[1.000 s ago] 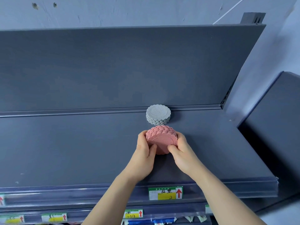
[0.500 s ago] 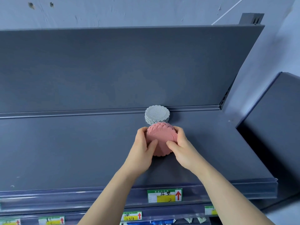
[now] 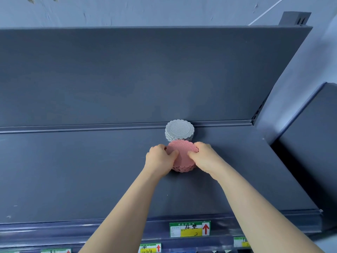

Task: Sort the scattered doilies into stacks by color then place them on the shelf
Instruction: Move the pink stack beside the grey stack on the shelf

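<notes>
A stack of pink doilies [image 3: 182,152] sits on the dark grey shelf [image 3: 82,170], directly in front of a stack of grey doilies [image 3: 179,129] that stands against the shelf's back rail. My left hand [image 3: 160,160] grips the pink stack's left side, thumb on its top. My right hand [image 3: 205,157] grips its right side the same way. The two stacks touch or nearly touch. The lower front of the pink stack shows between my wrists.
The shelf's back panel [image 3: 145,75] rises behind the stacks. A green and yellow price label [image 3: 189,229] with a red arrow is on the front rail. More labels sit on a lower shelf edge. Another dark shelf unit [image 3: 310,143] stands to the right.
The pink stack moved slightly back toward the grey stack and now rests flat on the shelf. Both hands stayed round it.
</notes>
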